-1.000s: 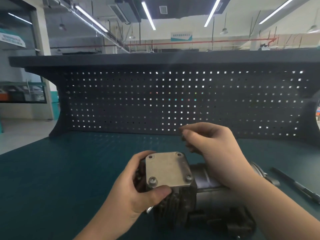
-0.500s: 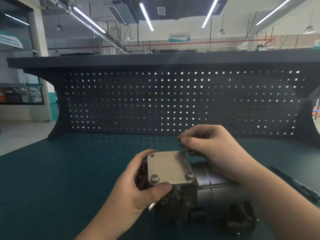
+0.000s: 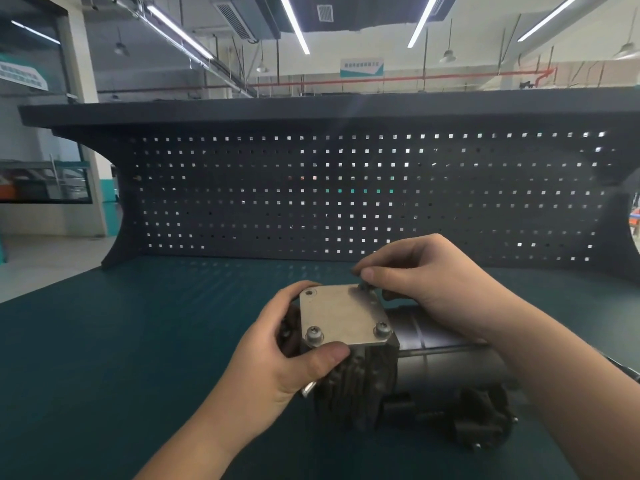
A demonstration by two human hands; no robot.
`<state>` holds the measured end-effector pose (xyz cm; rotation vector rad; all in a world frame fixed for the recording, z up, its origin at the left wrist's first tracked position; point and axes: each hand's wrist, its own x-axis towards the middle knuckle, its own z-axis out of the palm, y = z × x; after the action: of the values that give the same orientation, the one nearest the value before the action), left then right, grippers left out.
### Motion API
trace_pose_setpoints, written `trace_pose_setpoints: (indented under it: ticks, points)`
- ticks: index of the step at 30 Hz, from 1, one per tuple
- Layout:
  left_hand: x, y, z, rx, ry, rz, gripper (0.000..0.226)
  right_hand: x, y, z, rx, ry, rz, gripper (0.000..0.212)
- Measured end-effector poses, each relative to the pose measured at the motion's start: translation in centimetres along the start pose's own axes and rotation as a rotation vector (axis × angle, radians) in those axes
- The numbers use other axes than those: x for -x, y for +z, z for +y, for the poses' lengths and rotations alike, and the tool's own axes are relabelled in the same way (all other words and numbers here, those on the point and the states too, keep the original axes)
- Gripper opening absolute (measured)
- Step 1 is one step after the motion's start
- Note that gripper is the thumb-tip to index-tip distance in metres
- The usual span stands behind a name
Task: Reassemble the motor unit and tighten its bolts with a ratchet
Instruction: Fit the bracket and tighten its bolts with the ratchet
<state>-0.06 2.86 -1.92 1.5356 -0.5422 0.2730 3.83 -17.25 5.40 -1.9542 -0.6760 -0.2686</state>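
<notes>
The motor unit (image 3: 408,372) lay on the green worktop (image 3: 121,341), its long axis running left to right, the square cover plate (image 3: 341,315) facing up. The left hand (image 3: 277,362) gripped the finned end under the plate; the right hand (image 3: 426,282) pinched a bolt (image 3: 363,287) at the plate's far right corner.

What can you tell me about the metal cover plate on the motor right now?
The cover plate is a square, dull grey metal sheet lying flat on the finned end of the motor unit. Bolts sit in its two near corners; the far-left hole looks empty. The left hand grips its near-left edge, and the right hand pinches a bolt at the far-right corner.
</notes>
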Motion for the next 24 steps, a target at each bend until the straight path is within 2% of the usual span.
trace_pose_setpoints:
  ticks: [12,19,24]
  points:
    - [-0.16,-0.04,-0.24,0.003,-0.005,0.006,0.074,0.19,-0.55,-0.07,0.017,-0.077,-0.119,0.02]
    - [-0.23,-0.05,-0.24,0.002,-0.009,0.0,0.075,0.02,-0.39,-0.02,0.113,-0.113,-0.073,0.017]
    - [-0.18,-0.06,-0.24,0.0,-0.012,-0.001,0.074,-0.06,-0.17,0.0,0.081,-0.051,-0.037,0.009]
